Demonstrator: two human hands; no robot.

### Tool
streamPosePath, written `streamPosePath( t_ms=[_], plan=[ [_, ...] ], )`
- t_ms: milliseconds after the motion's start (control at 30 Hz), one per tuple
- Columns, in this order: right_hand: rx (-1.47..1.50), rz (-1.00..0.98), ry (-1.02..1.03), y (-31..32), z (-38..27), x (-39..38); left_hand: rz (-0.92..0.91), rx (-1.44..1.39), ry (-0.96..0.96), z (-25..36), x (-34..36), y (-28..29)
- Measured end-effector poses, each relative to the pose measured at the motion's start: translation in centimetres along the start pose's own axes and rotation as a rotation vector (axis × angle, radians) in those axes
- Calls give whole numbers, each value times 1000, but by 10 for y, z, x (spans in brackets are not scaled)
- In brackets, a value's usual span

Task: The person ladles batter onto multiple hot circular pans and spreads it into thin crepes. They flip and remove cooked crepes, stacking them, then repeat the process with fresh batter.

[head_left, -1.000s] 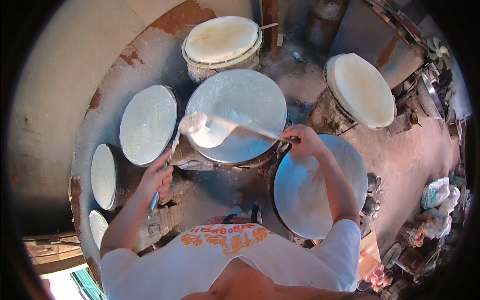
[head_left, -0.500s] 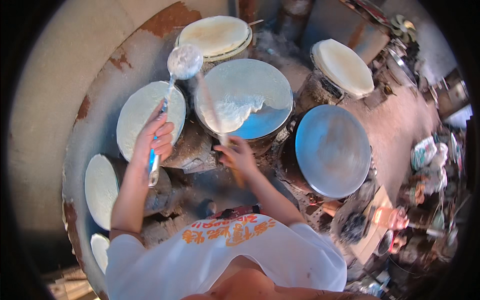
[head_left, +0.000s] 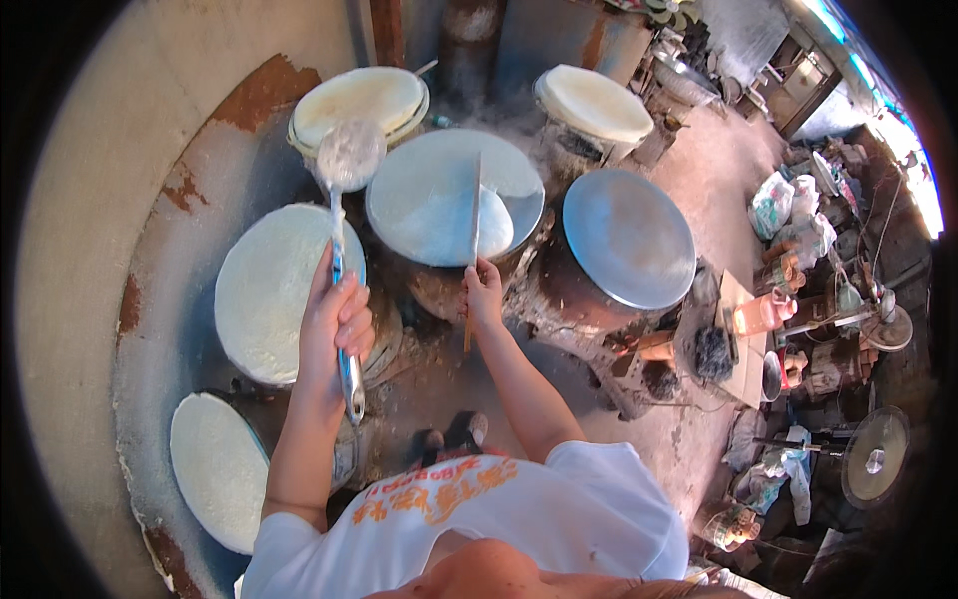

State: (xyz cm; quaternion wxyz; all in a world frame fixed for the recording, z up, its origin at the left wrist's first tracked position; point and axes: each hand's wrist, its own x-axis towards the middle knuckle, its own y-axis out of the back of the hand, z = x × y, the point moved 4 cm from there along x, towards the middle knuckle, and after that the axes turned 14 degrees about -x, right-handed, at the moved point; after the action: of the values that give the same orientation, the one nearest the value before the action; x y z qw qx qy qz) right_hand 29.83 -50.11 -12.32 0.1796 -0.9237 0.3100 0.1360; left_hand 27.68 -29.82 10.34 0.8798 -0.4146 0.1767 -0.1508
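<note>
My left hand (head_left: 337, 324) is closed around the handle of a ladle (head_left: 351, 155). Its batter-coated bowl points away from me, in front of the far left stack of flatbreads. In my right hand (head_left: 483, 290) is a thin wooden spreading stick (head_left: 476, 205), its blade standing across the middle round griddle (head_left: 526, 222). A pale sheet of batter (head_left: 419, 190) covers most of that griddle. Right of the blade, a thicker pool of batter (head_left: 495, 225) lies near a bare grey strip. Whether the blade presses on the metal, I cannot tell.
More batter-covered griddles stand at left (head_left: 269, 290) and near left (head_left: 213, 469). A bare griddle (head_left: 629, 240) is on the right. Round flatbreads are piled far left (head_left: 359, 98) and far right (head_left: 597, 102). A curved wall (head_left: 150, 220) bounds the left; clutter and a pink jug (head_left: 764, 313) stand right.
The stick has swung from leaning left to nearly upright and shifted right. Batter now lies farther right on the middle griddle. The ladle has dropped slightly; the whole view has shifted.
</note>
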Motion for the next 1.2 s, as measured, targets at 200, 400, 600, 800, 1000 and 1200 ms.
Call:
streamPosePath(
  t_ms=[200,400,600,800,1000,1200],
  plan=[
    [-429,-98,304,20,20,-12,45,72,54,-4,-1,14],
    [-490,-143,-80,107,-34,-23,4,58,96,-34,21,7],
    [-728,-196,141,111,-79,50,26,101,108,-79,46,-31],
    [-523,-430,-82,188,-75,35,103,109,87,-113,84,-61],
    [-1461,-237,616,143,-132,68,83,-165,170,-153,125,-87],
    [-1482,-43,571,206,-102,82,92,-545,308,-152,144,-85]
  ],
)
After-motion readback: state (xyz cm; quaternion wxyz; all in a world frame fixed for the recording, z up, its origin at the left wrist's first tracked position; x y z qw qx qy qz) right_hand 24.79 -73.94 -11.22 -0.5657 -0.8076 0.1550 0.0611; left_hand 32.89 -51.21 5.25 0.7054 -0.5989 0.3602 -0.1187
